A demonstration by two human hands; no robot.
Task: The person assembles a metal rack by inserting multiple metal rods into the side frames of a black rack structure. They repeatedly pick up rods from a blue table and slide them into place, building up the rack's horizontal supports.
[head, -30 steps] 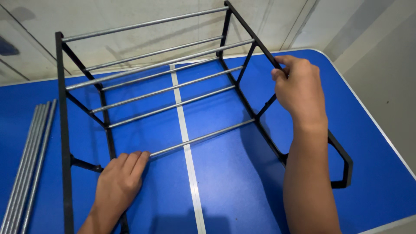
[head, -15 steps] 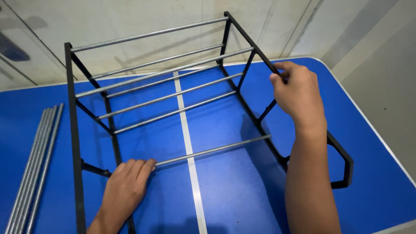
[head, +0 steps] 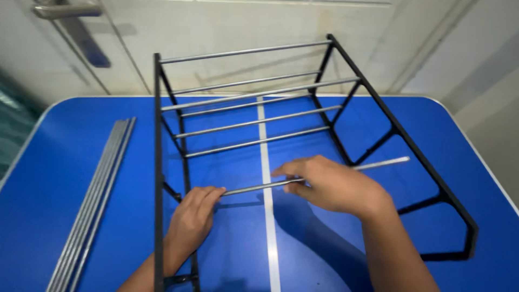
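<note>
Rod (head: 373, 164) spans mid-frame, rising rightward; my left hand (head: 192, 219) pinches its low end, right hand (head: 330, 186) pinches midway.

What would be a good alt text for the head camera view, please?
Two bare hands, left hand and right hand, hold a silver rod across a black rack frame on a blue table. Spare rods lie at left.

Bright, even indoor light; soft shadows, slight edge distortion.
</note>
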